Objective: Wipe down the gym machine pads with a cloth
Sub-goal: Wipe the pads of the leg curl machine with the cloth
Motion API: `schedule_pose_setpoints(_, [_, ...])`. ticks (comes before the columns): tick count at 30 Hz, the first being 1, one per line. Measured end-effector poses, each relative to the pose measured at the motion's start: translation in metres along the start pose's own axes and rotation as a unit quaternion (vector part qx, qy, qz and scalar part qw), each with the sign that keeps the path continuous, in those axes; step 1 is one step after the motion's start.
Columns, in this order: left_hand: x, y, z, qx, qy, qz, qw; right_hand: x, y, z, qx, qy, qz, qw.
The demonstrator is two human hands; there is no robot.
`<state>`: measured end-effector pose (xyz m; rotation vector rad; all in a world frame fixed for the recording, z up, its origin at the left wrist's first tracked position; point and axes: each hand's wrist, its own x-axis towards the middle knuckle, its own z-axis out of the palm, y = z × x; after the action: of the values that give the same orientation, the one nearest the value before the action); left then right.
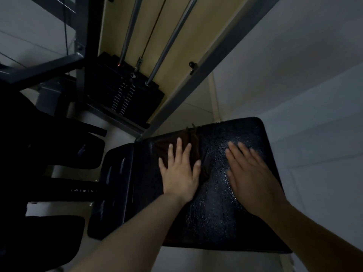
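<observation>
Fingers [177, 148] of the left hand [179, 171] lie straight and spread, pressing a dark brown cloth [191, 142] flat onto the black seat pad [216, 213].

Right hand [253, 179] rests palm-down on the bare pad just right of the cloth, its fingers straight and close together, slightly blurred; it holds nothing. Cloth sits on the far left part of the seat pad, with a frayed edge reaching the pad's far rim. Beyond the pad's far left corner stands the weight stack [125, 95], with two steel guide rods [172, 42] and a cable rising from it. A second black pad [115, 185] lies just left of the seat pad, and pale floor shows to its right.
</observation>
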<state>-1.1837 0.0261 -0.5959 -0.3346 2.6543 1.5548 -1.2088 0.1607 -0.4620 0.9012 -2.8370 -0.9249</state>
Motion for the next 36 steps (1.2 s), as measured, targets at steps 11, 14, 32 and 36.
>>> schedule_pose_setpoints(11, [-0.074, -0.008, 0.023, -0.002, 0.010, -0.009, 1.000, -0.023, 0.013, -0.006, 0.097, 0.107, -0.041, 0.989])
schedule_pose_setpoints(14, [-0.015, -0.001, 0.006, 0.003, 0.009, -0.029, 1.000, -0.016, 0.010, -0.005, 0.096, 0.125, -0.035, 0.987])
schedule_pose_setpoints(32, [0.001, -0.037, 0.002, 0.011, 0.007, -0.079, 0.997, -0.014, 0.006, 0.002, 0.062, 0.072, -0.024, 0.995])
schedule_pose_setpoints(36, [0.056, -0.047, -0.012, -0.014, -0.001, -0.131, 0.991, -0.016, 0.002, -0.002, 0.053, 0.065, -0.011, 0.996])
